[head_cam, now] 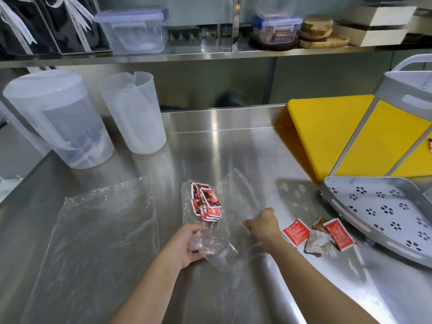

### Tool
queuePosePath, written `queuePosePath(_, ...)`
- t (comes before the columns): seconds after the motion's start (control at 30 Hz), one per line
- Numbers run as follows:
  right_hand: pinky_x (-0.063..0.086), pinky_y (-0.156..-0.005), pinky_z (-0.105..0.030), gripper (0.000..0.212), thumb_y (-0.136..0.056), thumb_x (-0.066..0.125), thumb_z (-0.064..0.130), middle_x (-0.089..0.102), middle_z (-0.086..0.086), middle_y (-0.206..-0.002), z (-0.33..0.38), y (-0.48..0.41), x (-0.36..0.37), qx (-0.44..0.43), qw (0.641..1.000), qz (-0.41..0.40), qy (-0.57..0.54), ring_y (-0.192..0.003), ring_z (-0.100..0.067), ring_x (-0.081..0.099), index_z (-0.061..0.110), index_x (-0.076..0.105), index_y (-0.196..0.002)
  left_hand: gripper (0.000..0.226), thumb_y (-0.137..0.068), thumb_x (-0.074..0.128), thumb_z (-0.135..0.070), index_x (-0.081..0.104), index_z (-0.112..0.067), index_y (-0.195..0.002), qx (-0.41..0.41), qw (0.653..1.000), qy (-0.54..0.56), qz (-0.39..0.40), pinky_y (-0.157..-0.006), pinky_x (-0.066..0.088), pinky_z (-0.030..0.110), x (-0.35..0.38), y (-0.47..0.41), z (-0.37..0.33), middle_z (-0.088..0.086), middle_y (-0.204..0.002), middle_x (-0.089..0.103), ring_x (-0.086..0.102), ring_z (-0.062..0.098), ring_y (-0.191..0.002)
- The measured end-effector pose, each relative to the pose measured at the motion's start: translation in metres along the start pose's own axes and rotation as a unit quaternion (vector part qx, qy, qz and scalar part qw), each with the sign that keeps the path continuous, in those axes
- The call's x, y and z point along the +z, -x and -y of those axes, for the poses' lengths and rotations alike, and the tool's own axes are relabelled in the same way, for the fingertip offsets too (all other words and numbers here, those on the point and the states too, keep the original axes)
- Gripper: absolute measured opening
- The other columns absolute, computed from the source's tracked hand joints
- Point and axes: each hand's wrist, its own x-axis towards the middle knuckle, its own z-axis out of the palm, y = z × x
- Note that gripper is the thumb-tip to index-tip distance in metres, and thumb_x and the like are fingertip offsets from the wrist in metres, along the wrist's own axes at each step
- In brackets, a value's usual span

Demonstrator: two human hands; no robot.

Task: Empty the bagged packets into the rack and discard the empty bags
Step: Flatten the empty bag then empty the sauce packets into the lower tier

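Note:
A clear plastic bag point(236, 197) lies on the steel counter with several red-and-black packets point(205, 202) still inside its far end. My left hand point(187, 244) grips the crumpled near end of this bag. My right hand point(264, 224) pinches the bag's right edge and lifts it off the counter. A second clear bag point(100, 230) lies flat and spread out to the left. Loose red and brown packets point(318, 235) lie on the counter just right of my right hand. The grey perforated rack point(383, 213) stands at the right edge, its lower tray bare.
Two translucent jugs point(131, 113) stand at the back left of the steel counter point(222, 141). A yellow cutting board point(327, 134) lies under and behind the rack. A shelf above holds lidded boxes point(131, 31) and wooden plates.

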Motion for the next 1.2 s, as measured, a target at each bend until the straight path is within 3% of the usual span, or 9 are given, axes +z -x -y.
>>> queuePosePath(0.1,0.028,-0.044,-0.025,0.019,-0.076,0.055,-0.006,0.043,-0.012,-0.056,0.013,0.003,-0.009,0.010,0.992,0.072,-0.099,-0.038,-0.019,0.039,0.002,0.049,-0.060,0.034,-0.079,0.065,-0.010,0.054,0.002,-0.109,0.145,0.965,-0.151,-0.155,-0.064,0.054,0.029,0.006,-0.001,-0.002,0.012,-0.096,0.058,0.060,0.027,-0.080)
queuePosePath(0.17,0.024,-0.042,-0.020,0.028,-0.077,0.051,-0.008,0.038,-0.009,-0.050,0.026,0.006,-0.015,-0.003,0.986,0.104,-0.129,-0.029,-0.016,0.032,0.006,0.045,-0.054,0.056,-0.077,0.069,-0.020,0.041,-0.009,-0.124,0.277,0.872,-0.311,-0.257,-0.088,0.044,0.030,0.013,0.005,-0.005,0.009,-0.122,0.040,0.048,0.027,-0.108)
queuePosePath(0.37,0.026,-0.030,-0.012,0.028,-0.081,0.044,-0.011,0.040,-0.004,-0.027,0.062,0.020,-0.028,-0.018,0.957,0.156,-0.245,-0.021,-0.011,0.035,0.001,0.047,-0.056,0.094,-0.053,0.076,-0.059,0.026,-0.041,-0.130,0.283,0.890,-0.326,0.150,-0.079,0.040,0.007,0.048,0.045,-0.012,-0.029,-0.124,0.040,0.041,-0.010,-0.115)
queuePosePath(0.5,0.033,-0.031,-0.014,0.023,-0.086,0.046,-0.004,0.050,-0.005,-0.038,0.077,0.032,-0.034,-0.020,0.919,0.203,-0.337,-0.027,-0.010,0.044,0.004,0.049,-0.065,0.048,-0.078,0.062,-0.028,0.047,-0.017,-0.123,0.385,0.758,-0.515,-0.110,-0.082,0.049,0.032,0.063,0.046,-0.018,0.003,-0.113,0.065,0.060,0.026,-0.106)
queuePosePath(0.6,0.046,-0.050,-0.024,0.016,-0.089,0.055,0.021,0.066,-0.005,-0.066,0.082,0.038,-0.041,-0.091,0.906,0.238,-0.337,-0.057,-0.016,0.061,0.010,0.059,-0.078,0.016,-0.085,0.052,-0.013,0.066,-0.006,-0.086,0.373,0.833,-0.381,-0.151,-0.064,0.049,0.033,0.064,0.050,-0.043,0.019,-0.089,0.071,0.066,0.033,-0.081)
queuePosePath(0.77,0.045,-0.074,-0.013,0.020,-0.085,0.060,0.033,0.063,0.009,-0.102,0.087,0.047,-0.046,-0.272,0.904,0.235,-0.231,-0.091,0.001,0.061,0.024,0.062,-0.103,0.026,-0.093,0.048,-0.026,0.059,-0.012,-0.112,0.228,0.973,-0.021,-0.030,-0.046,0.051,0.027,0.073,0.078,-0.094,0.015,-0.075,0.064,0.060,0.024,-0.053)
queuePosePath(0.9,0.031,-0.073,0.010,0.060,-0.079,0.070,0.026,0.042,0.031,-0.114,0.086,0.057,-0.040,-0.392,0.899,0.184,-0.067,-0.092,0.032,0.041,0.042,0.039,-0.129,0.042,-0.092,0.039,-0.050,0.052,-0.020,-0.119,0.217,0.976,0.001,-0.012,-0.057,0.049,0.029,0.089,0.095,-0.118,0.012,-0.098,0.061,0.059,0.026,-0.084)
queuePosePath(1.0,0.040,-0.094,-0.017,0.054,-0.088,0.056,0.021,0.048,0.026,-0.120,0.084,0.057,-0.034,-0.418,0.906,0.033,-0.056,-0.107,0.006,0.048,0.038,0.037,-0.135,0.030,-0.094,0.041,-0.042,0.057,-0.019,-0.105,0.281,0.959,-0.019,-0.015,-0.072,0.043,0.029,0.101,0.110,-0.128,0.005,-0.092,0.059,0.054,0.015,-0.080)
queuePosePath(1.2,0.044,-0.063,-0.038,0.023,-0.090,0.048,0.018,0.065,-0.012,-0.075,0.101,0.052,-0.056,-0.387,0.918,-0.088,-0.016,-0.073,-0.029,0.058,0.005,0.063,-0.078,0.037,-0.098,0.027,-0.039,0.052,-0.027,-0.123,0.458,0.879,-0.109,-0.069,-0.093,0.029,0.027,0.111,0.135,-0.143,0.001,-0.125,0.051,0.045,0.017,-0.115)
